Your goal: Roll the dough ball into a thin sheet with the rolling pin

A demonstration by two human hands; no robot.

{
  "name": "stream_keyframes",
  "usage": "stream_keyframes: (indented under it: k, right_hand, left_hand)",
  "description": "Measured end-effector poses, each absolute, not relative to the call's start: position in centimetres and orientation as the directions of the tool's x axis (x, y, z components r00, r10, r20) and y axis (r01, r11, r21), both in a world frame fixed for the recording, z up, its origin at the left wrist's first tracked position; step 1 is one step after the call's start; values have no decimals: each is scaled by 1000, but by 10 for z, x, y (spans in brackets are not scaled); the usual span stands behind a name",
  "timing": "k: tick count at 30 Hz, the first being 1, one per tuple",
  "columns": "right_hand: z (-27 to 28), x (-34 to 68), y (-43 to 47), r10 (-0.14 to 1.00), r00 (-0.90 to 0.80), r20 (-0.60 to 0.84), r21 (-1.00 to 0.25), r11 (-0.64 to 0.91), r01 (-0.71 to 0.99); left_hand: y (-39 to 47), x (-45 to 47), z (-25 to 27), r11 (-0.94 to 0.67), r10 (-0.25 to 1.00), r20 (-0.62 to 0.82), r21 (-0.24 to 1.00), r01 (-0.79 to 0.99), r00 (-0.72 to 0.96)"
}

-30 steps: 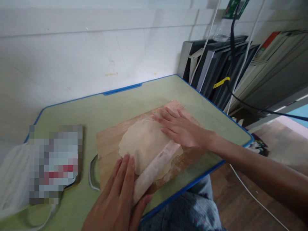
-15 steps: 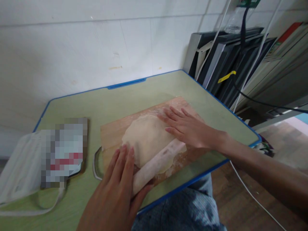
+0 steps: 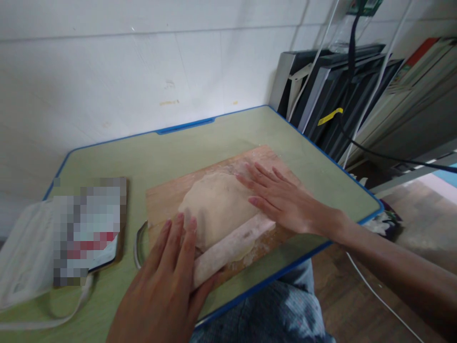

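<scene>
A flattened sheet of dough (image 3: 214, 207) lies on a floured wooden cutting board (image 3: 162, 193). Along its near side rests a flour-coated rolling pin (image 3: 232, 247), set at a slant. My left hand (image 3: 164, 271) is at the pin's near left end, fingers stretched over the far side and thumb along the near side, so the pin sits between them. At the other end, the palm of my right hand (image 3: 282, 197) lies on the pin, its fingers spread flat towards the dough's far right edge. Both palms hide the pin's ends.
The board sits on a green folding table (image 3: 117, 159) with a blue rim. To the left are a blurred-out phone-like object (image 3: 103, 224) and a white strapped item (image 3: 26, 257). Dark flat panels (image 3: 321, 90) and hanging cables stand at the right. A white wall (image 3: 117, 76) is behind.
The rolling pin and my right hand have shifted slightly towards me over the dough. My left hand keeps its place on the pin. The whole view has moved a little.
</scene>
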State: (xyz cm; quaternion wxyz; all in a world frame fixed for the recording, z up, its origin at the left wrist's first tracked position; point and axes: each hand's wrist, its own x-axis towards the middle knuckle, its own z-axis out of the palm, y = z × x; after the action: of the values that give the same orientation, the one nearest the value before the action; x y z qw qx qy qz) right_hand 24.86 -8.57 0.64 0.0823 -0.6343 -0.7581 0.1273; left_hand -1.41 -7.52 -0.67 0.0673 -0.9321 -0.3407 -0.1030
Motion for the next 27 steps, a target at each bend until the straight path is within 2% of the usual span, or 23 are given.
stream_keyframes:
  k: [6, 11, 15, 22, 27]
  right_hand:
    - [6, 249, -53, 966, -237, -103, -271, 202, 941]
    - [6, 249, -59, 963, -263, -61, -293, 235, 927]
    - [6, 249, -90, 980, -199, 1, -314, 189, 930]
    - [7, 250, -56, 972, -218, -85, -362, 174, 916]
    - [5, 249, -73, 971, -238, -32, -347, 213, 913]
  left_hand:
    - [-67, -10, -7, -736, 659, 219, -12, 677, 720]
    - [-70, -12, -6, -755, 639, 227, 0, 656, 735]
    - [-75, -12, -6, -767, 613, 251, -39, 641, 749]
    - [-67, -8, -6, -752, 644, 208, -3, 659, 736]
    - [-70, -11, -7, -772, 621, 210, 0, 636, 755]
